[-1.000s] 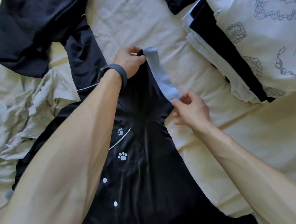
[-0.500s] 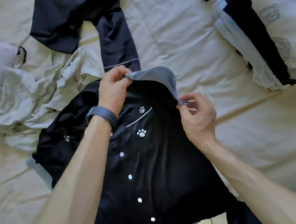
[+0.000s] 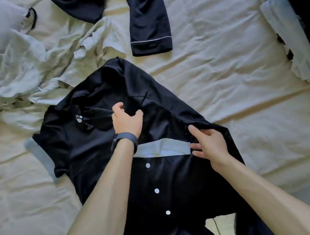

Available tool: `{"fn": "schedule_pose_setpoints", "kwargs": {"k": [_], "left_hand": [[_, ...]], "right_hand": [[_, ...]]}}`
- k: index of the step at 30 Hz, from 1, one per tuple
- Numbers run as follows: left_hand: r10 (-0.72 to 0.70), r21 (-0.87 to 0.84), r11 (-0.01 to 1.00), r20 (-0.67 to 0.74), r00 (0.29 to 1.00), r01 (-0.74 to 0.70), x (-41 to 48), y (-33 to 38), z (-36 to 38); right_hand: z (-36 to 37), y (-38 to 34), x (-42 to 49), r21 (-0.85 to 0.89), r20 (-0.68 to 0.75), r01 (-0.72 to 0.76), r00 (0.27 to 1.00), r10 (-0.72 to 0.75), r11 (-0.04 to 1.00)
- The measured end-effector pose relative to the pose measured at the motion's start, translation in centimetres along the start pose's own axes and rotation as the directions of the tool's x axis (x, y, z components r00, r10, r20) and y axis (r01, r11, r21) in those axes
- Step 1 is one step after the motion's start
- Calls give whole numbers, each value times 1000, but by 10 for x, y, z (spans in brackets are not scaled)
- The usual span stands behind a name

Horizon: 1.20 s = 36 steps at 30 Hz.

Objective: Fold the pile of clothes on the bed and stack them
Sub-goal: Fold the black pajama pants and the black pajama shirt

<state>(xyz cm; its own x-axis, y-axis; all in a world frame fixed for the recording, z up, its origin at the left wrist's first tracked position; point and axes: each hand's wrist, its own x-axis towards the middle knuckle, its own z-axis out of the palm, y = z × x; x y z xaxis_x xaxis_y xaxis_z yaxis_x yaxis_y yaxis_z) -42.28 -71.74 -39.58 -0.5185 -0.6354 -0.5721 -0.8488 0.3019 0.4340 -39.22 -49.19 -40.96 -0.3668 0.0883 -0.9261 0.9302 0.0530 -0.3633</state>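
Shirt (image 3: 98,146): your left hand (image 3: 127,119) bunches chest fabric, fingers curled; right hand (image 3: 209,143) flat beside cuff (image 3: 163,150), fingers apart. Risk: cuff slips, creases set.

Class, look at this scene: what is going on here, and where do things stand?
A person is folding a black pajama shirt on the bed. One sleeve lies across the front, blue cuff showing. The left hand grips the chest fabric; the right hand rests its fingers at the cuff's end. A folded stack sits at the right.
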Motion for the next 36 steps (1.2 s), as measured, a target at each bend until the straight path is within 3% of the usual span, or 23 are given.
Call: {"fn": "schedule_pose_setpoints", "kwargs": {"k": [6,9,12,14,15,17,19,21,22,27,29,33,36], "left_hand": [[-120,114,987,90,989,110,48,32,-3],[-142,378,923,150,978,76,57,40,-11],[128,773,621,66,990,-132,55,48,-16],[299,800,553,69,952,-231,56,57,-14],[343,763,573,108,933,-299,59,63,-12],[345,548,736,201,917,-397,66,77,-5],[282,135,939,220,934,-316,78,92,4],[198,-151,975,235,952,-165,91,105,15],[194,-178,972,247,949,-153,98,110,20],[249,-101,968,243,937,-231,118,113,41],[228,23,970,232,946,-240,114,107,41],[232,232,942,74,970,-243,83,76,35],[165,375,903,147,975,-210,54,45,32]], "right_hand": [[24,-26,13,397,214,-295,951,224,869],[19,-33,23,441,259,-376,923,285,815],[3,-35,32,353,182,-281,956,229,892],[-4,-37,35,310,178,-217,970,167,926],[-6,-38,37,304,176,-188,975,138,934],[-7,-42,41,305,135,-130,987,92,943],[-6,-46,46,368,95,-110,992,80,923],[-5,-51,51,422,90,-120,992,90,899],[-4,-52,53,430,83,-118,992,91,895],[0,-48,58,385,-52,7,999,14,923],[0,-44,57,324,-98,73,994,-43,943],[5,-33,48,-56,-75,74,994,-78,996],[11,-22,40,-234,-50,65,996,-79,970]]}}
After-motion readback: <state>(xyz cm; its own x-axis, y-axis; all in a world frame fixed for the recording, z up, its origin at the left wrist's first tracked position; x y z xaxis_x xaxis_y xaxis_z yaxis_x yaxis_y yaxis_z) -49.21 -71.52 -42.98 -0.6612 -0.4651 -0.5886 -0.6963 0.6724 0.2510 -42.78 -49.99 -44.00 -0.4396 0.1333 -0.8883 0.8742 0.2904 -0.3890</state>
